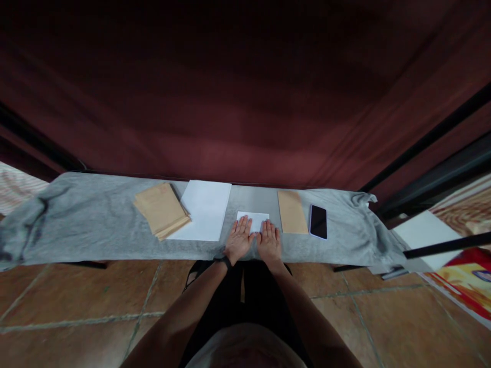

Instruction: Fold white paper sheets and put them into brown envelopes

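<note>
- The person's left hand [240, 239] lies palm down, flattened, fingers extended over the left part of a small white paper [258, 220]; a dark band [223, 261] circles that wrist.
- The right hand [269, 243] presses flat on the paper's right part, fingers straight and nearly side by side; neither hand grips anything. The thumbs point inward, close together; whether they touch cannot be told.
- The paper lies on a grey cloth [107, 220], its near edge hidden by the hands.
- Leftward, a brown envelope pile [163, 208] partly covers larger white sheets [207, 209].
- Rightward lie a single brown envelope [292, 212] and, just beyond, a phone [318, 222].
</note>
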Demonstrator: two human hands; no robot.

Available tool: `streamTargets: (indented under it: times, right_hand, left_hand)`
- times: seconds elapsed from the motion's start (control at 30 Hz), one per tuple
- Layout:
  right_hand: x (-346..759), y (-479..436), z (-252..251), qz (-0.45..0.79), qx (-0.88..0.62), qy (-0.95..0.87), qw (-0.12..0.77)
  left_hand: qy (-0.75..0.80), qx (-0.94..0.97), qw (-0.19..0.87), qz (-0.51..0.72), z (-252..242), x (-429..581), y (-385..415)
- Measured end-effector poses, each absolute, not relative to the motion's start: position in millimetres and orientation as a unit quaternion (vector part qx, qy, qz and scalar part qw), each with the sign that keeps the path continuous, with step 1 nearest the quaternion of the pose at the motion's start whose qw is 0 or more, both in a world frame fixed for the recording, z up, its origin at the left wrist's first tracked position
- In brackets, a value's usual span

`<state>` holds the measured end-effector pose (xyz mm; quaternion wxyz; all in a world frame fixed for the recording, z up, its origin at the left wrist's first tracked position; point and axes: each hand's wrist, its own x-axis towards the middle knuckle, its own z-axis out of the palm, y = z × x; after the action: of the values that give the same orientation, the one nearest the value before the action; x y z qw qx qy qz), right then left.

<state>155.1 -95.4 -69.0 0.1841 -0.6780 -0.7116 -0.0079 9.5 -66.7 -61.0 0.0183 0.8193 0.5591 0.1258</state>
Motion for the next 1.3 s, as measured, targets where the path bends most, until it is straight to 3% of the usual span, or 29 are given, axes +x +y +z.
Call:
streamTargets:
  times: [0.37,0.8,1.3]
  right_hand:
    - [126.7,-70.0,-54.6,0.089,-0.639,-0.751,0.139]
    - [161.1,-70.7,-82.5,-0.036,-0.662,-0.726,0.182]
    - [147.0,-61.7,-65.4,0.025,-0.633,-0.754,0.174]
  left_hand:
    - [0.545,0.83,0.044,0.112,-66.7,5.7,-62.3]
    - [0.585,0.807,0.027,0.079,-57.6,8.4,-58.4]
    - [0.491,0.869,0.024,0.063,-53.9,7.6,-48.2]
